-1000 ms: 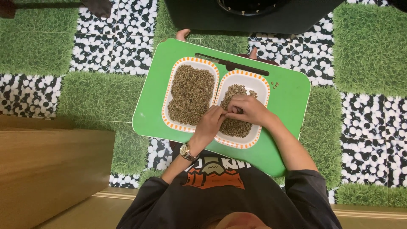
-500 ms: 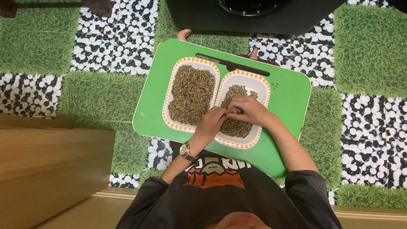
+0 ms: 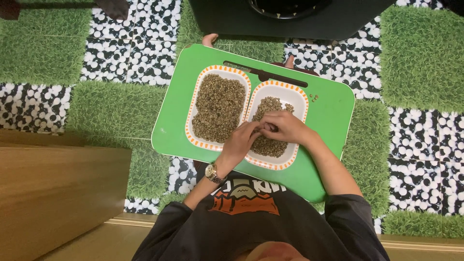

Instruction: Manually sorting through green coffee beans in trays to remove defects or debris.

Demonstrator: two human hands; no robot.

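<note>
- My left hand (image 3: 240,141) and right hand (image 3: 285,125) are both down over the right dish (image 3: 298,96), fingertips meeting right above the pile of beans (image 3: 267,142) in it.
- Grip-wise: both hands look pinched together at the fingertips, probably on a bean or two, but honestly I can't tell what's between them, it's too small to see.
- The left dish (image 3: 198,87) sits touching the right one and is way fuller, a heap of the same greenish-brown beans (image 3: 218,106) nearly rim to rim.
- Both dishes sit on a green lap tray (image 3: 169,125) that serves as my tabletop, with a dark slot (image 3: 263,73) along its far edge.
- A few loose beans (image 3: 313,97) lie on the tray just past the right dish, like a little reject pile.
- Looks to me like I'm mid-sort, picking through the right dish bean by bean.
- Next move needs a light, careful pinch so I lift one bean without dragging the neighbours over the rim.
</note>
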